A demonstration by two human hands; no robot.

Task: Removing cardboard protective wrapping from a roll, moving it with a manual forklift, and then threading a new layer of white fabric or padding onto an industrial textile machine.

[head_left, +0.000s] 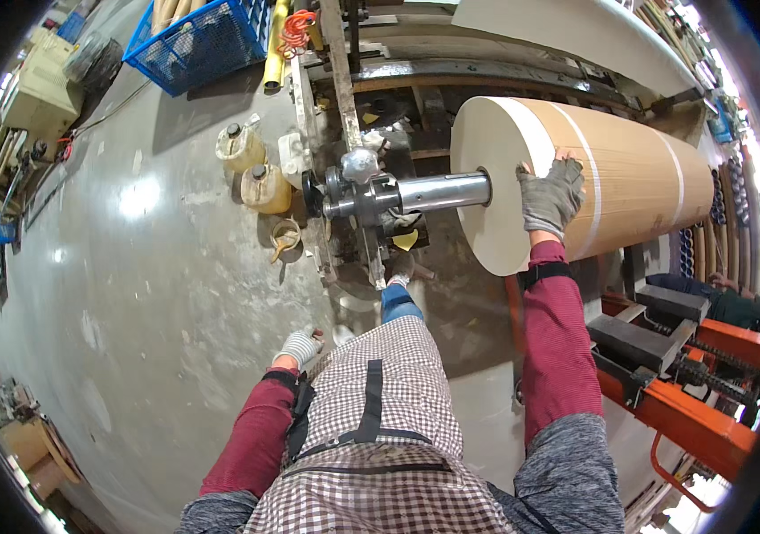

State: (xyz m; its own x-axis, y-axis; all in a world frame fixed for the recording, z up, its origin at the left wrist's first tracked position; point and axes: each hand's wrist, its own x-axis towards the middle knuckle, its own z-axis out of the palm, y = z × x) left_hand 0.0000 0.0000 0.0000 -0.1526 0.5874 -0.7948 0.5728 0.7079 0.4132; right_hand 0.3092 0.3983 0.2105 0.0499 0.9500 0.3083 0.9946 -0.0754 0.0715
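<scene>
A large roll wrapped in brown paper [638, 169], with two white straps round it, lies on its side at the right. From the centre of its pale end face, a shiny metal shaft [442, 190] runs left into a machine bearing [360, 191]. My right hand [553, 198], in a grey fingerless glove, rests on the roll near its end edge, fingers spread over the wrapping. Low at my left side hangs my left hand [301, 346] in a striped glove. Its fingers are curled in, and nothing shows in them; the palm is hidden.
An orange lifting frame [678, 418] stands at the right, under and beside the roll. Yellowish jugs [266, 189] and a small pot [285, 235] sit on the floor left of the machine. A blue crate [193, 49] stands beyond them. A white sheet [576, 36] spans the far side.
</scene>
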